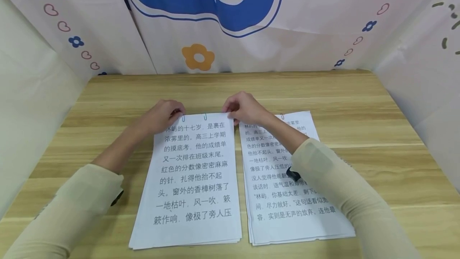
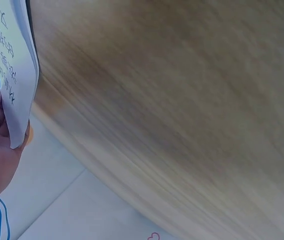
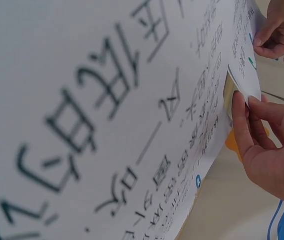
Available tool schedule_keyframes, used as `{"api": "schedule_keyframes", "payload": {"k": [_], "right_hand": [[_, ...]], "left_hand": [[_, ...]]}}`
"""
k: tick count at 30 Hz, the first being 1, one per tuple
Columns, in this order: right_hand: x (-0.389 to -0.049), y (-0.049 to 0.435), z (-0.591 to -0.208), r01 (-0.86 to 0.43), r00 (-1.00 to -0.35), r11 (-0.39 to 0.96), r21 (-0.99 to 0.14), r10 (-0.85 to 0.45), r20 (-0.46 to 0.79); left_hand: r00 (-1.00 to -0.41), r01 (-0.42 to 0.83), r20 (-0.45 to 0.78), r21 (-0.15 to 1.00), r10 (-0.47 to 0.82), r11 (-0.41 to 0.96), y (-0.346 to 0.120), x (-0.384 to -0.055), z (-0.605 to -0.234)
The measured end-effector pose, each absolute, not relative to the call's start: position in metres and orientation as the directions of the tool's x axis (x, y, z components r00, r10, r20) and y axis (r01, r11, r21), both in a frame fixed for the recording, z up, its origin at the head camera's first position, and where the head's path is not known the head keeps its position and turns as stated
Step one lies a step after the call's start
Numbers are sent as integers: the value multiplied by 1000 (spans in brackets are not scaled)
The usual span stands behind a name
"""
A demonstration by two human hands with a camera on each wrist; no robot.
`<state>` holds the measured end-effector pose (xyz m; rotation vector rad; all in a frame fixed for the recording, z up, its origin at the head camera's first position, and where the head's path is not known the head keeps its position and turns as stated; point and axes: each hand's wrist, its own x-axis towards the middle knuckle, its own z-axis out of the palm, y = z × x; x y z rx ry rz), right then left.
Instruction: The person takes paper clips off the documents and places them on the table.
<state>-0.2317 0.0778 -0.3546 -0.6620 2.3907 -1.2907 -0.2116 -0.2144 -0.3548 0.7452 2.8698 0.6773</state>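
A white printed-paper stack was pinched by the left hand at eleven o'clock, by the right hand at one. A second white printed stack was seen at its three.

Two piles on the table, side by side, thin strip of bare top between — left pile and right pile. Left hand at left pile's far left corner, right hand at its far right corner. Two clips on left pile's far edge, between the hands. Right arm runs over right pile; looks like one clip on that far edge, but the arm hides part of it. Cloth hangs behind the table.
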Motion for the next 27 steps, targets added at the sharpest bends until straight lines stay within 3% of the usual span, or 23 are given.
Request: {"api": "schedule_keyframes", "payload": {"k": [10,27], "right_hand": [[-231,78,-354,-231,-829,479,-847,-553,-87],[-231,77,-354,-229,-832,483,-845,-548,-88]], "left_hand": [[-902,344,-47,521,429,781,-218,-215,-359],[-932,258,-46,608,358,750,-216,-212,-361]]}}
